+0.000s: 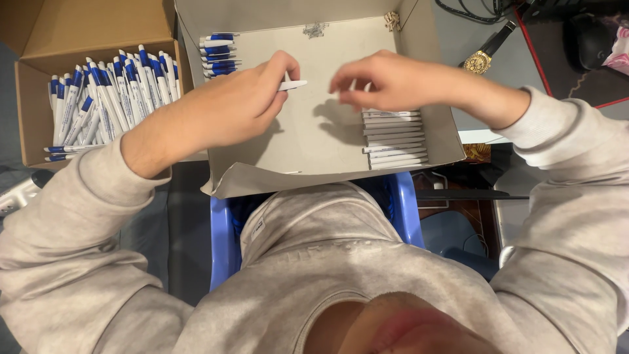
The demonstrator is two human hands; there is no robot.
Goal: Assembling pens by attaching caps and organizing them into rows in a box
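Note:
My left hand pinches a white pen whose tip pokes out to the right, above the floor of an open grey cardboard box. My right hand hovers just right of that tip, fingers curled, over a neat stack of white pen boxes at the box's right side; whether it holds something is hidden. A small row of blue and white pens lies in the box's far left corner.
A brown carton on the left is packed with several blue and white pens. A gold wristwatch and black cables lie at the back right. A blue plastic stool shows beneath the box.

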